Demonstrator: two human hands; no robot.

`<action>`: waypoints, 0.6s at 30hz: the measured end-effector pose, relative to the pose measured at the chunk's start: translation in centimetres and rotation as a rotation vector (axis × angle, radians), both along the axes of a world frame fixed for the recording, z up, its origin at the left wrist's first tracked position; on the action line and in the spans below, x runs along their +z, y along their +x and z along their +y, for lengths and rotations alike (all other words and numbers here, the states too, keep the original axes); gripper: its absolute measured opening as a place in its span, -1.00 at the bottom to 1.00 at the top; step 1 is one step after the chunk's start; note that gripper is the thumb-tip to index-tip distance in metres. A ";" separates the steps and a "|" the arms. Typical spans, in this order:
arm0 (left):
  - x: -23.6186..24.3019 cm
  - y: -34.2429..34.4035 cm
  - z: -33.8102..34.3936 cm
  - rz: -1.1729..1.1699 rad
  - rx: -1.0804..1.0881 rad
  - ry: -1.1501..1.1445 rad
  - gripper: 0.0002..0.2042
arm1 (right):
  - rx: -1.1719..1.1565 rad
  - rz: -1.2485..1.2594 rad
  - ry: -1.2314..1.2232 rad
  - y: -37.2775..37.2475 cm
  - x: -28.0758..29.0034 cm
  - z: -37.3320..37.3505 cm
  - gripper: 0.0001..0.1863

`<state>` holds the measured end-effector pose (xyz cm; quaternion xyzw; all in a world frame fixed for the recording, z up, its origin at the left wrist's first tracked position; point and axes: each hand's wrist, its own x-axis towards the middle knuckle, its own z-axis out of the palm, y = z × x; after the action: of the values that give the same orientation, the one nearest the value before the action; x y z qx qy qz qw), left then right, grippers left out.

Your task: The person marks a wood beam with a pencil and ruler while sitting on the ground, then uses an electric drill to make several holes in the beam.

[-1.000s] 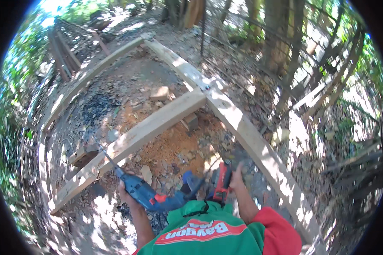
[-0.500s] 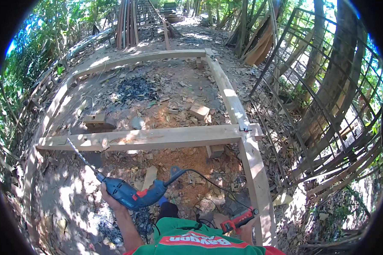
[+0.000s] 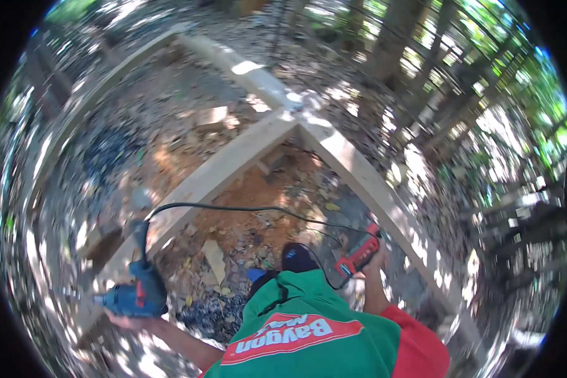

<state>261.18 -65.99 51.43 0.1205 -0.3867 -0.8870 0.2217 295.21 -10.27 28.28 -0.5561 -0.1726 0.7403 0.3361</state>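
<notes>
My left hand (image 3: 129, 321) is wrapped round the body of a blue electric drill (image 3: 132, 300) from below. The drill has a red switch, and its long bit (image 3: 68, 293) points left, blurred, above the ground near a timber beam. In my right hand (image 3: 375, 261) is a long red-and-grey block (image 3: 359, 253) that looks like a power strip. A black cord (image 3: 246, 207) arches from the drill's handle across to it. A thinner dark cable loops from its lower end toward my feet.
Squared timber beams (image 3: 353, 160) form a large frame on the ground. A cross beam (image 3: 227, 157) meets the right side rail at a joint. Wood offcuts (image 3: 213, 116), sawdust, leaves and charred bits lie about. A metal grid and trees stand at the right.
My view has swung right and downward, so the frame appears turned. The drill has moved lower and left in view, its bit now level; the red block sits higher. Both stay held.
</notes>
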 end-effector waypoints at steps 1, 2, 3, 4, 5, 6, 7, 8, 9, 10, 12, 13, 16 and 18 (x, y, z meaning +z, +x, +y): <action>0.2 -1.7 -0.6 -0.045 -0.106 0.169 -0.47 | -0.047 -0.017 0.009 -0.1 -0.3 -0.5 -0.50; 0.1 -3.7 -1.4 -0.073 -0.092 0.109 -0.47 | -0.100 -0.126 0.032 -1.2 0.1 -1.6 -0.49; -0.3 -5.7 -1.6 -0.088 -0.063 0.037 -0.46 | -0.139 -0.227 0.046 -2.5 0.4 -2.6 -0.47; -1.3 -7.7 -1.9 -0.103 -0.032 -0.025 -0.45 | -0.177 -0.254 0.033 -3.0 1.0 -3.5 -0.49; -1.9 -9.7 -2.0 -0.111 -0.011 -0.074 -0.44 | -0.196 -0.273 0.014 -4.1 1.7 -4.3 -0.50; -2.4 -11.3 -1.8 -0.116 0.004 -0.103 -0.43 | -0.199 -0.287 -0.001 -4.8 2.1 -4.8 -0.52; -3.0 -13.0 -1.8 -0.122 0.016 -0.131 -0.42 | -0.208 -0.298 0.014 -4.7 1.4 -5.0 -0.49; -3.5 -14.6 -2.1 -0.122 0.039 -0.156 -0.41 | -0.204 -0.310 0.028 -4.6 0.4 -5.2 -0.46; -3.1 -16.1 -3.2 -0.107 0.078 -0.185 -0.40 | -0.167 -0.306 0.023 -7.9 0.9 -6.2 -0.43; -2.9 -17.7 -4.3 -0.090 0.112 -0.210 -0.39 | -0.263 -0.358 0.128 -11.0 1.9 -7.4 -0.45; -3.0 -20.9 -1.6 -0.086 0.113 -0.185 -0.36 | -0.246 -0.275 -0.030 -10.8 -1.2 -6.4 -0.50; -2.3 -22.2 0.0 -0.146 0.168 -0.207 -0.36 | -0.294 -0.454 0.044 -12.7 -1.2 -6.8 -0.47; -0.6 -27.1 2.7 -0.049 0.025 -0.215 -0.43 | -0.259 -0.365 0.060 -19.1 -3.1 -8.2 -0.49; 0.5 -31.3 5.2 -0.091 0.108 -0.262 -0.45 | -0.283 -0.382 -0.106 -22.1 -5.5 -7.6 -0.44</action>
<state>229.91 -60.77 51.89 0.1510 -0.5019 -0.8093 0.2651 273.15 -17.89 22.73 -0.7216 -0.1143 0.5751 0.3681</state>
